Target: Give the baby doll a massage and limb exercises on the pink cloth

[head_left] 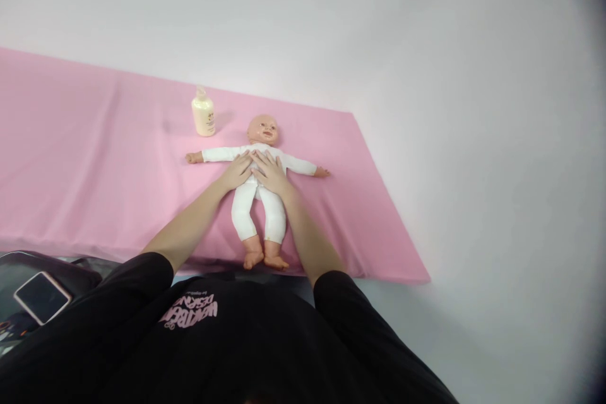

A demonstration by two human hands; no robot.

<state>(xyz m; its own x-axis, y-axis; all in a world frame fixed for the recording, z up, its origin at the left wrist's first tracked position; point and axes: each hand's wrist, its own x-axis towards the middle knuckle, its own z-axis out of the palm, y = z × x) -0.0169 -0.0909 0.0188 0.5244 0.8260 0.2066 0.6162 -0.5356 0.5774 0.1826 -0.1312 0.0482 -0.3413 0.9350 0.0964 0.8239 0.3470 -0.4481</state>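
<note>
The person's left forearm [196, 222] is pointing between one and two o'clock, the right forearm [308, 233] toward eleven; the left hand [237, 171] and right hand [271, 174] are lying palm-down, side by side.

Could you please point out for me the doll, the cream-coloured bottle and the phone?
Doll [244, 203]: head view, on the white-clothed thigh at picture left.
Cream-coloured bottle [204, 118]: head view, on the middle of its body.
Phone [43, 298]: head view, on its dark screen.
</note>
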